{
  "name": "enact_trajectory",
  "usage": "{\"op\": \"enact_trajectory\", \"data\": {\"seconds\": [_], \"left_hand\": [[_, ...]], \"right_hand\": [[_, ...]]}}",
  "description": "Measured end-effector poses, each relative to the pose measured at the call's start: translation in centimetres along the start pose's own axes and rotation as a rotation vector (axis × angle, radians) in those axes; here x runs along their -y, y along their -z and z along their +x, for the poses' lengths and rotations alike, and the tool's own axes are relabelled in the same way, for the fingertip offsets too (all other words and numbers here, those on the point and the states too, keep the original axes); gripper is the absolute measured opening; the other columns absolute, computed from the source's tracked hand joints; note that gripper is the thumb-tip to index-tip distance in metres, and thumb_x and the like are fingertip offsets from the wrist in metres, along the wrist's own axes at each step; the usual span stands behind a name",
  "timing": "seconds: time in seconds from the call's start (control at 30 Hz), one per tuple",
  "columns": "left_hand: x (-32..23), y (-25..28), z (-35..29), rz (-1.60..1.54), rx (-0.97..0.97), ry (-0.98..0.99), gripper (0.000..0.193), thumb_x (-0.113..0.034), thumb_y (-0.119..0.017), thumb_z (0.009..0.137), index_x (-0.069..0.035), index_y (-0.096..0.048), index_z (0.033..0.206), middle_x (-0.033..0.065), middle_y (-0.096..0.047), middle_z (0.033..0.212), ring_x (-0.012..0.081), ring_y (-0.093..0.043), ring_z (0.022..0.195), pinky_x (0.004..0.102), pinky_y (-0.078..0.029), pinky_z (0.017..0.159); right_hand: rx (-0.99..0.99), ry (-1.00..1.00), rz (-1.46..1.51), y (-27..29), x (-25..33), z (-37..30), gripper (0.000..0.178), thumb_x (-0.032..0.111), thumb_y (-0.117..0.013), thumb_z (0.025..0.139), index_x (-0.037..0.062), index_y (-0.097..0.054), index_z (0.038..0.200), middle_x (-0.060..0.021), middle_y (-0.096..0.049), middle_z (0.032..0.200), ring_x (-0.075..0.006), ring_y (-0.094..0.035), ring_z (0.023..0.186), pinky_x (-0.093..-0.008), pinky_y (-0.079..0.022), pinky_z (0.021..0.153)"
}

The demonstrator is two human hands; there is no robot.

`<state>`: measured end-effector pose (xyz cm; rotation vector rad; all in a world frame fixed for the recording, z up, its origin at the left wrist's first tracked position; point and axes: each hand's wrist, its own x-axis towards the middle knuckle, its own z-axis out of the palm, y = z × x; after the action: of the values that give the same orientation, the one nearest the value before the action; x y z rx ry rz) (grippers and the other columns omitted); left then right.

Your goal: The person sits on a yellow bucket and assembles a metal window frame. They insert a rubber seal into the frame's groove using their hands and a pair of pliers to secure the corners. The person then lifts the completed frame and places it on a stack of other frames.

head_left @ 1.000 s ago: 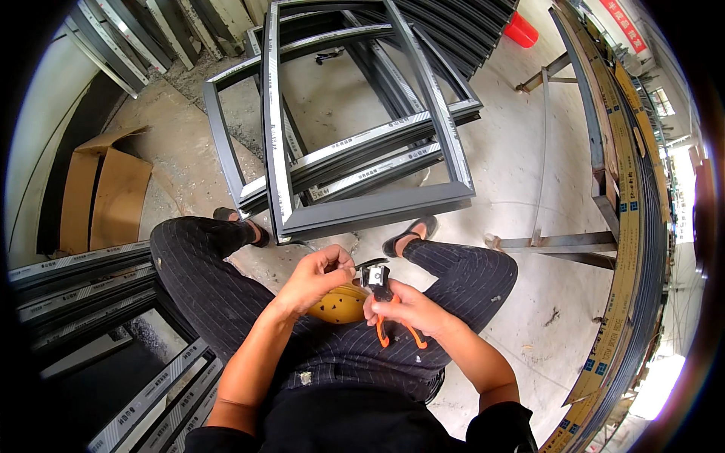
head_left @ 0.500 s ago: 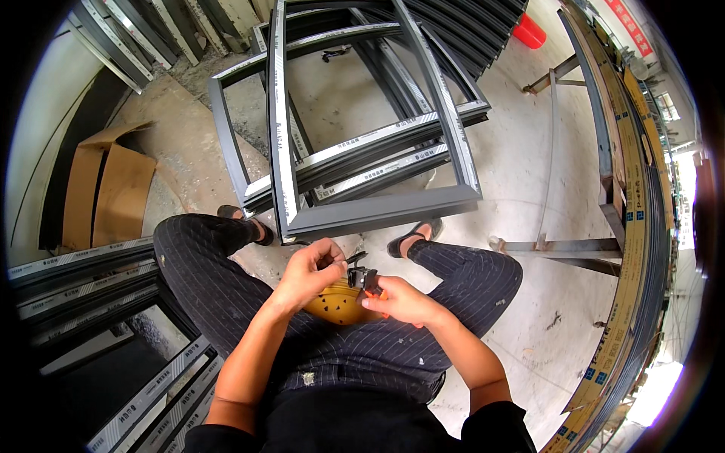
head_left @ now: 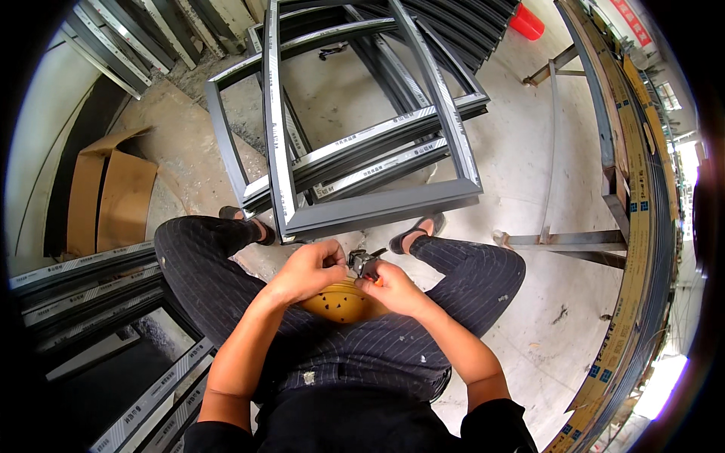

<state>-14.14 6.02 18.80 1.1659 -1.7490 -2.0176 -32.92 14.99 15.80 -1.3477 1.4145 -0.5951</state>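
Pliers (head_left: 362, 264) in right fingers (head_left: 386, 274), left fingers (head_left: 330, 251) near

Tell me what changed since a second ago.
The right hand has moved forward and slightly left, the orange-handled tool still held, its handles now mostly hidden. The left hand stays close beside the tool's head; the frames lie as before.

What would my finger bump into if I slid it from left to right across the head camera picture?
Cardboard box → left hand → dark tool head → right hand, which grips that tool → red container → long yellow-brown strips.
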Motion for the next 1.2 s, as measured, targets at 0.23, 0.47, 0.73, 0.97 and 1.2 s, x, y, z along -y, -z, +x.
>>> {"op": "enact_trajectory", "data": {"seconds": [0.23,0.47,0.73,0.97,1.2], "left_hand": [[-1.3,-0.9,1.7,0.166,0.078,0.006,0.017,-0.014,-0.059,0.072,0.001,-0.056,0.077,0.0074,-0.054,0.066,0.0139,-0.049,0.062,0.0278,-0.041,0.059],[-1.1,-2.6,4.0,0.188,0.121,0.008,0.017,-0.015,-0.059,0.072,0.000,-0.057,0.078,0.0087,-0.055,0.067,0.0156,-0.050,0.062,0.0295,-0.042,0.060],[-1.6,-5.3,4.4,0.181,-0.133,-0.377,0.013,-0.012,-0.062,0.082,-0.002,-0.057,0.088,0.0037,-0.055,0.077,0.0142,-0.052,0.073,0.0281,-0.043,0.066],[-3.6,-7.2,3.3,0.306,-0.298,-0.557,0.014,-0.012,-0.065,0.077,-0.004,-0.060,0.087,0.0100,-0.057,0.084,0.0282,-0.052,0.080,0.0364,-0.043,0.072],[-3.7,-7.0,3.1,0.195,-0.313,-0.558,0.013,-0.008,-0.064,0.078,-0.003,-0.061,0.089,0.0095,-0.056,0.083,0.0239,-0.053,0.078,0.0345,-0.044,0.068]], "right_hand": [[-0.163,0.160,-0.417,2.1,-0.3,-1.3,0.023,0.020,-0.061,0.079,-0.0017,-0.054,0.079,-0.0169,-0.057,0.080,-0.0335,-0.055,0.079,-0.0415,-0.043,0.066],[-0.335,-0.134,-0.375,2.3,-1.1,-2.8,0.028,0.025,-0.060,0.083,-0.0005,-0.053,0.077,-0.0166,-0.056,0.067,-0.0321,-0.055,0.056,-0.0414,-0.044,0.055],[-0.346,-0.373,1.266,8.2,-3.9,-7.0,0.027,0.019,-0.057,0.087,-0.0014,-0.053,0.105,-0.0090,-0.055,0.081,-0.0215,-0.057,0.083,-0.0480,-0.044,0.092],[0.310,-0.105,-0.305,6.5,4.1,-12.1,0.038,0.038,-0.069,0.073,0.0042,-0.057,0.086,-0.0123,-0.056,0.081,-0.0310,-0.057,0.080,-0.0362,-0.046,0.071],[0.276,-0.028,-0.540,4.3,4.3,-11.5,0.047,0.040,-0.065,0.076,0.0081,-0.057,0.109,-0.0133,-0.058,0.091,-0.0296,-0.055,0.092,-0.0393,-0.046,0.079]]}}
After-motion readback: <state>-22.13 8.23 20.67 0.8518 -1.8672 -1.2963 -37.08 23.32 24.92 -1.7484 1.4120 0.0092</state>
